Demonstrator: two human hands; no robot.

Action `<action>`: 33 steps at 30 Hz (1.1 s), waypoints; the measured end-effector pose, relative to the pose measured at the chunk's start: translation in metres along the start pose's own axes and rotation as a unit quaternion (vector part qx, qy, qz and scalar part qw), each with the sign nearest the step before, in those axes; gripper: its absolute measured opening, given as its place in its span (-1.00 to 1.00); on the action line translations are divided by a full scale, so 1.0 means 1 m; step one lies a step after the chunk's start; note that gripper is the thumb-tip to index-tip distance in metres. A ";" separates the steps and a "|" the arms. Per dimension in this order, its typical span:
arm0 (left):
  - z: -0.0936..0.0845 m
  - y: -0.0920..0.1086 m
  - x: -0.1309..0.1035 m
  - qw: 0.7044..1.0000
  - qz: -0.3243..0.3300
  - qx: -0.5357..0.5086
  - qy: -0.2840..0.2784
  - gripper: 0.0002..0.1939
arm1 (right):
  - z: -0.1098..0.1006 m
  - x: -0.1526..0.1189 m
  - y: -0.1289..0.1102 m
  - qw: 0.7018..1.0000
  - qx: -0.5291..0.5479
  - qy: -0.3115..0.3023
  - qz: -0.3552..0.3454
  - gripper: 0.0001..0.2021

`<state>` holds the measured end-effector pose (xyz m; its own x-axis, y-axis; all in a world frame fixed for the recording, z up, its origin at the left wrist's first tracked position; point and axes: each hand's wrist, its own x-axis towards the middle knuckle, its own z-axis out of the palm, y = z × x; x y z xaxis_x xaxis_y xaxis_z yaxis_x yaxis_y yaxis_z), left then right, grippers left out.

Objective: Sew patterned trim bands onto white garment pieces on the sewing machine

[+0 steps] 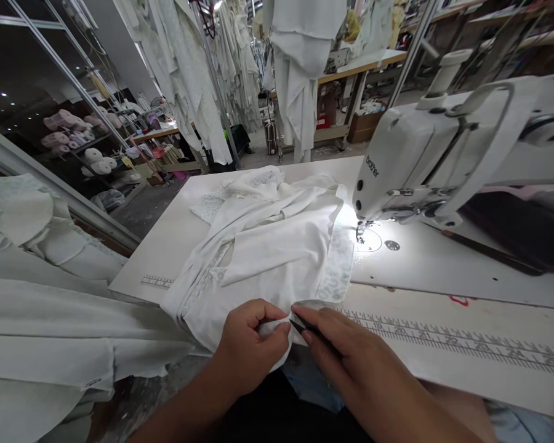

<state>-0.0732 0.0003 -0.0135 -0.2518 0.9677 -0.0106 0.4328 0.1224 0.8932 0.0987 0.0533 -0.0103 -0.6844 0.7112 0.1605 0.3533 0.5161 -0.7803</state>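
A white garment (pixel 277 252) with pale blue-green patterned panels lies spread and folded on the sewing table. Its near edge hangs over the front of the table. There my left hand (pixel 253 335) pinches a bit of the cloth between thumb and fingertips. My right hand (pixel 346 351) grips a slim, dark, pointed tool (pixel 299 325), its tip meeting the cloth right beside my left fingertips. Most of that tool is hidden in my palm, so its exact kind cannot be told.
A white sewing machine (pixel 410 147) stands at the right, its lamp lighting the needle area. A printed ruler scale (pixel 452 338) runs along the table's front. White cloth pieces (pixel 50 307) hang at the left. A long dark tool (pixel 493 251) lies on the machine bed.
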 end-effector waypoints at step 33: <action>0.006 0.007 0.003 0.951 -0.163 -0.262 -0.021 -0.72 | 0.001 -0.005 0.006 0.998 0.057 0.040 0.003 -0.66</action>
<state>-0.0657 0.0053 -0.0102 -0.2582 0.9064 -0.3344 -0.1562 0.3025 0.9403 0.1039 0.0523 -0.0169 -0.6274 0.7526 0.1998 0.2795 0.4571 -0.8443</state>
